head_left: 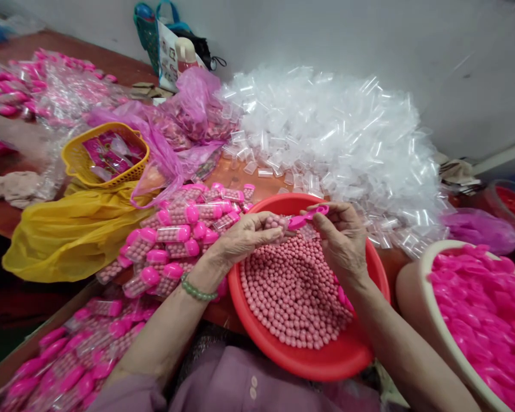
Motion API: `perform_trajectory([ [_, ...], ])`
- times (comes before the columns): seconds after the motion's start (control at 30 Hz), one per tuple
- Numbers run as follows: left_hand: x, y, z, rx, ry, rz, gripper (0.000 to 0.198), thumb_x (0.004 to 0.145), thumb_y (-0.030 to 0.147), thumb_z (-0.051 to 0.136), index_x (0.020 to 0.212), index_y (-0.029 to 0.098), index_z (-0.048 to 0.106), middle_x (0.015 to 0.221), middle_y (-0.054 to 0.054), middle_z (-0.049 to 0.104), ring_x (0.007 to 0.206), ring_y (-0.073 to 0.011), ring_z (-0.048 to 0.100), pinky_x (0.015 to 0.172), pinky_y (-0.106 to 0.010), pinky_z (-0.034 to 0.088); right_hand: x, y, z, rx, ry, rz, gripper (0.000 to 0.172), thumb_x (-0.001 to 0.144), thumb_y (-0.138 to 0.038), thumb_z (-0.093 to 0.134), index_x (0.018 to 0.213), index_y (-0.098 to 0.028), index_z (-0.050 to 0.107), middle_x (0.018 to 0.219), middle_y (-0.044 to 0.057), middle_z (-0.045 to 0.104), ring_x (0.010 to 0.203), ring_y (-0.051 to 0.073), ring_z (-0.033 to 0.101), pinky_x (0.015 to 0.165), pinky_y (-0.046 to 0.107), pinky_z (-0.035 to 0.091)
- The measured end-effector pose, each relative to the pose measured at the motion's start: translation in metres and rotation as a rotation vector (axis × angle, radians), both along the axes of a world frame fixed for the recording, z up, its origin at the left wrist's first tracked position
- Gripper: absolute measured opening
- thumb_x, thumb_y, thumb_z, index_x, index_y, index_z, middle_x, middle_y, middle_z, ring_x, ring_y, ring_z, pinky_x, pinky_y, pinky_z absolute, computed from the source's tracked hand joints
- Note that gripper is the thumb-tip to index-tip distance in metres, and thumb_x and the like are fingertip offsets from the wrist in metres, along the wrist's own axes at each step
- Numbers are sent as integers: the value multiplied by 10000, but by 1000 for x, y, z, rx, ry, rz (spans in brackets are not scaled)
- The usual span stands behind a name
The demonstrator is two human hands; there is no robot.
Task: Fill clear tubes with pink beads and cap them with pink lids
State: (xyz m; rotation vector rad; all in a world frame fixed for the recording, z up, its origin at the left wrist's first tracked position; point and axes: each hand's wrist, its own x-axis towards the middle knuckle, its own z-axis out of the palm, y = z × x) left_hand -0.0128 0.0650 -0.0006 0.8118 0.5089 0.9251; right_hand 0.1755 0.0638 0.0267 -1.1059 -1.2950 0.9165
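Note:
My left hand (246, 233) is closed around a clear plastic tube (277, 222) filled with pink balls. The fingers of my right hand (342, 236) pinch a bright pink plastic cap (308, 217) with a loop at one end. The cap's other end meets the tube's mouth; whether it is seated there I cannot tell. Both hands are above a red basin (304, 371) holding a mass of small pink balls (292, 292). Some bright pink pieces (344, 297) lie among the balls at the basin's right side. A green bead bracelet (198, 290) circles my left wrist.
Filled, pink-capped tubes (174, 233) are heaped left of the basin. Behind it rises a large pile of clear tubes (326, 126). A cream bucket (416, 286) of pink caps (484, 320) stands at right. A yellow basket (75, 150) and yellow bag (68, 234) are at left.

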Motion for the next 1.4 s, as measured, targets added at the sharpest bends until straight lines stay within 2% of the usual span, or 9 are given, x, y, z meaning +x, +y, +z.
perform_trajectory([
  [0.1,0,1,-3,32,48,40,241,732,280,785,862,130,649,835,-16,615,864,-135,623,900,-307,462,5,-3,-1,55,-109,-10,192,782,-285,742,902,-223,606,900,11,720,829,151,702,805,300,575],
  [0.2,0,3,-5,54,83,59,246,745,297,772,888,127,666,845,-22,617,822,-113,587,839,-266,448,15,-4,-1,153,-395,-26,165,794,-279,736,934,-223,668,876,16,726,796,156,694,777,301,573],
  [0.33,1,4,-4,62,77,63,248,733,306,785,872,133,673,835,-15,611,805,-105,565,816,-255,439,17,-4,1,229,-741,108,155,867,-299,657,993,-229,712,963,60,753,868,200,708,826,346,577],
  [0.43,1,3,-4,58,73,57,256,735,308,786,889,135,678,863,-24,622,825,-108,574,821,-257,443,13,-3,-1,289,-819,194,189,916,-277,586,1050,-228,709,1035,76,748,923,202,710,839,340,584],
  [0.67,3,2,-7,32,69,59,279,724,317,796,888,122,685,879,-38,646,826,-117,596,858,-291,470,8,-8,-13,326,-937,201,263,941,-264,520,1147,-212,676,1102,108,725,1003,214,690,895,359,576],
  [0.87,2,8,-2,-113,-39,7,323,682,317,833,881,125,666,820,-20,641,757,-97,615,815,-278,507,13,0,-5,146,-705,254,228,899,-298,610,1081,-199,707,978,74,736,878,186,689,822,332,569],
  [1.07,-6,9,4,-153,-72,-242,317,762,332,769,985,130,667,980,-102,700,881,-168,681,868,-324,538,13,10,19,-100,-317,154,259,827,-372,701,1040,-227,737,895,17,748,771,158,681,765,330,575],
  [1.23,-5,7,4,-116,-48,-234,271,737,227,782,960,128,665,942,-78,686,862,-172,691,841,-295,540,0,14,25,-76,-251,222,258,779,-406,749,947,-212,722,862,20,739,770,150,676,741,290,573],
  [1.4,-4,7,2,-73,-40,-268,255,758,269,768,938,125,658,924,-75,666,853,-164,684,827,-284,534,-7,16,19,-21,-284,246,236,785,-402,745,922,-210,729,827,15,736,744,149,667,702,278,564],
])
